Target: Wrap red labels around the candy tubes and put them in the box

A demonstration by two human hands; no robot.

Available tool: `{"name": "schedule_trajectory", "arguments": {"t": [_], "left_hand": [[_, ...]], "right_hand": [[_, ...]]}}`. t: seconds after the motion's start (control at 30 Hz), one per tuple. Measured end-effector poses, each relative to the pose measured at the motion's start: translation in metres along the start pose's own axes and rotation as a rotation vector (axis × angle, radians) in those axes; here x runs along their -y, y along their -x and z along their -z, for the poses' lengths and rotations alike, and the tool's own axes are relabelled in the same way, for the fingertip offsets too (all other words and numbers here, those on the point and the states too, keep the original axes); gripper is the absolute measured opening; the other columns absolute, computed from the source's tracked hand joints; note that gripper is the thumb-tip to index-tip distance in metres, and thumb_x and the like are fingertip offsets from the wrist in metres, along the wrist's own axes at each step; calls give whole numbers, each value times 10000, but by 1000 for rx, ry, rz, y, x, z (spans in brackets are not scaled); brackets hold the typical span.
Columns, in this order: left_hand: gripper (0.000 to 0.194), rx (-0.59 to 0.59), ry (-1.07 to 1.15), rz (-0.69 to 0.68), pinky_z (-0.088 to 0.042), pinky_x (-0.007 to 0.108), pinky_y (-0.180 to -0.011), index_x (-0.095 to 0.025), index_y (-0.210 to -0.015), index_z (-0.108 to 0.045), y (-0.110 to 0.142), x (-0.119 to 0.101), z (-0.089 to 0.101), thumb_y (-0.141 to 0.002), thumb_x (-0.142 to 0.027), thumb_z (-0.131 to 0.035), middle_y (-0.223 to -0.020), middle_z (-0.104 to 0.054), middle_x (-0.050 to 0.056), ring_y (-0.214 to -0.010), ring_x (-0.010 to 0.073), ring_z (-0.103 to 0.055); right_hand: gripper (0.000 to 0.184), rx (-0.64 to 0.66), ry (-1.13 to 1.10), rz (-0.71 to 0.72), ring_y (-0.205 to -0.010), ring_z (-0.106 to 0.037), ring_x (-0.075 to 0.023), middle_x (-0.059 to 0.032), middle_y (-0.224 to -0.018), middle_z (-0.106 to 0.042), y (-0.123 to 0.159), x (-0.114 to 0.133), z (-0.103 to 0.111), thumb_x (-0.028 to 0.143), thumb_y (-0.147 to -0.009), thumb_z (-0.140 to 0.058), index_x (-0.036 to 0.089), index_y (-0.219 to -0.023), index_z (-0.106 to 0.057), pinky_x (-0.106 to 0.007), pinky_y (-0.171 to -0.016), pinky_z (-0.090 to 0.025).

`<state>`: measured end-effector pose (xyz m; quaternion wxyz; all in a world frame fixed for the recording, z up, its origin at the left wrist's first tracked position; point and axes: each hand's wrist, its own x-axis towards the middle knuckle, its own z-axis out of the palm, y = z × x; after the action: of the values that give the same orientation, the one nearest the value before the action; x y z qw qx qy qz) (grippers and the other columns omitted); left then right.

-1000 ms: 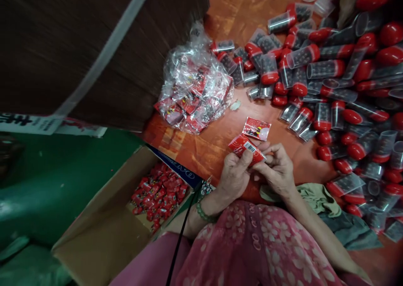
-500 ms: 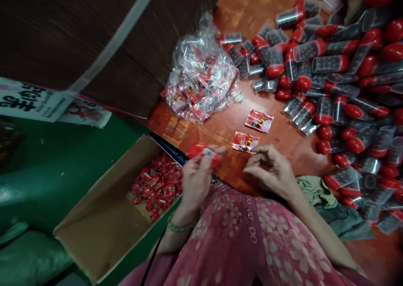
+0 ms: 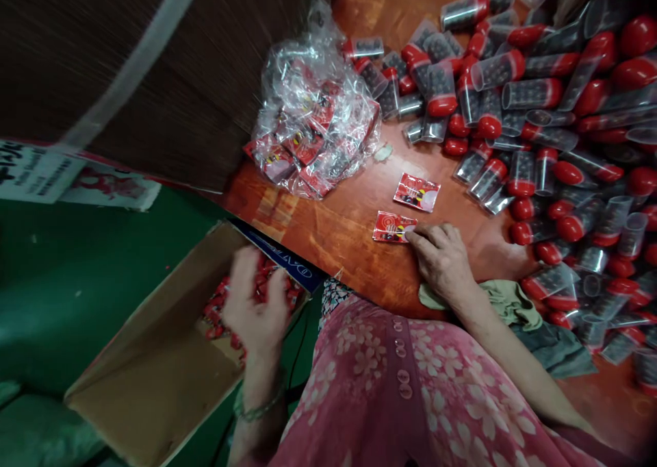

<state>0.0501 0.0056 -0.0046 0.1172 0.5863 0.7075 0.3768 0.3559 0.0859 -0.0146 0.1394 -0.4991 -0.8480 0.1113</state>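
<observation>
My left hand [image 3: 256, 303] is over the cardboard box [image 3: 138, 378], blurred, with its fingers apart and nothing seen in them. Many small red packets [image 3: 218, 309] lie in the box below it, partly hidden by the hand. On the orange-brown tabletop, my right hand [image 3: 444, 258] has its fingers curled together at the right edge of a flat red packet [image 3: 390, 226], pinching that corner. A second flat red packet [image 3: 417, 192] lies just behind it.
A clear plastic bag [image 3: 318, 124] of red packets sits at the table's back left. Several clear tubes with red caps [image 3: 531, 94] are heaped on the right. Near my right forearm lies a crumpled green cloth [image 3: 508, 303]. A dark brown panel [image 3: 169, 83] rises at left.
My left hand moved left and down from the table edge to above the box, and the red packet it held is gone from it. My right hand closed on the nearer packet's edge.
</observation>
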Motion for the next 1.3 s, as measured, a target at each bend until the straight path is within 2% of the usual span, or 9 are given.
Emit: {"name": "schedule_trajectory", "arguments": {"t": [0.07,0.17,0.27,0.4,0.6,0.73,0.93,1.13,1.3], "left_hand": [[508,154,-8,-263,-463,480,-1121,-224,-1379,-532,-16,-35,-35,-886,-187,-648,-1377,-618,116,-1313,260,-562],[487,362,44,-574,-497,456,-1092,-138,-1381,-510,-35,-72,-81,-906,-174,-611,-1390,-599,168,-1360,272,-514],[401,430,37,-709,-503,449,-1087,-101,-1325,-554,-45,-81,-109,-926,-137,-551,-1354,-624,182,-1340,274,-535],[327,399,115,-796,-530,433,-1047,-120,-1187,-643,-51,-73,-125,-906,-44,-493,-1238,-698,156,-1257,253,-608],[164,279,142,-692,-559,373,-787,-180,-961,-705,-54,-80,-130,-876,-95,-594,-963,-759,95,-899,222,-670],[86,364,202,-625,-529,311,-689,-165,-869,-712,-60,-85,-129,-879,-143,-630,-829,-727,69,-753,177,-618],[155,467,238,-569,-527,276,-695,-172,-976,-735,-65,-85,-126,-926,-214,-594,-884,-731,63,-764,149,-626],[226,471,183,-545,-549,326,-766,-130,-1063,-707,-63,-88,-125,-951,-168,-515,-977,-733,112,-871,189,-655],[146,455,225,-464,-533,288,-674,-147,-856,-725,-67,-91,-127,-907,-165,-589,-783,-730,61,-727,161,-647]], "right_hand": [[284,9,-9,10,-896,-513,-260,-120,-1068,-695,-2,-1,0,129,-940,-486,196,-1125,-691,-415,-753,-429],[270,-10,-38,21,-867,-530,-244,-104,-1026,-703,-4,-3,0,124,-939,-487,212,-1082,-698,-403,-753,-442],[264,-47,-82,31,-838,-551,-225,-102,-983,-706,-5,-2,-3,107,-945,-464,199,-1024,-699,-382,-753,-461],[250,-61,-97,19,-802,-563,-217,-106,-907,-696,-7,0,-2,111,-958,-447,170,-950,-691,-366,-736,-468],[188,110,-138,-122,-935,-592,-244,-113,-1046,-673,-11,-9,41,211,-966,-515,179,-1120,-618,-388,-826,-506],[269,-47,60,-300,-1032,-564,-312,-171,-1140,-639,-17,-40,66,273,-946,-557,161,-1187,-595,-474,-899,-500],[603,-40,334,-431,-1054,-535,-383,-250,-1240,-583,-38,-64,55,498,-888,-612,103,-1334,-519,-533,-851,-477],[473,-15,347,-489,-1025,-552,-381,-242,-1153,-611,-50,-62,50,399,-947,-509,79,-1293,-547,-545,-847,-468],[426,-3,323,-449,-998,-592,-333,-217,-1158,-640,-46,-65,56,212,-940,-426,89,-1336,-523,-520,-865,-483]]}}
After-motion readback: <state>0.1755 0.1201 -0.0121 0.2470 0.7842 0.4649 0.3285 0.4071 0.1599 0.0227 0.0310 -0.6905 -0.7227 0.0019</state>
